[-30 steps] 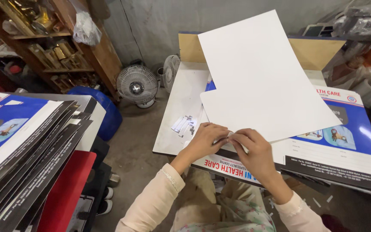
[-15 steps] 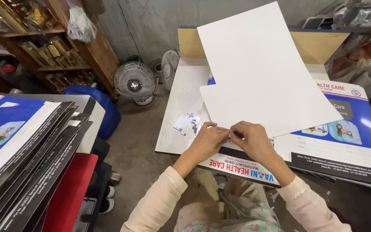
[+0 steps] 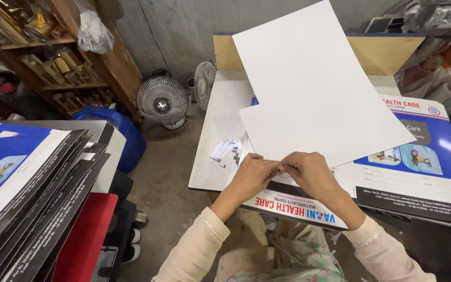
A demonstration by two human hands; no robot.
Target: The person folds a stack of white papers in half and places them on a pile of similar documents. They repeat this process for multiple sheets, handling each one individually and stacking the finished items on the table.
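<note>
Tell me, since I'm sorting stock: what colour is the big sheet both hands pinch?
Plain white, unprinted; the head view shows the sheet clearly.

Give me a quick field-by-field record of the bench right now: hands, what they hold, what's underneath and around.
left hand: left hand pinching the near edge of the white sheet
right hand: right hand pinching the same edge, fingertips meeting the left's
white sheet: large, blank, tilted up away from the person
under it: printed blue and white board lying flat on the white table
on table: small paper strips left of the hands
left side: stack of printed boards
floor: two small fans, blue tub
</note>
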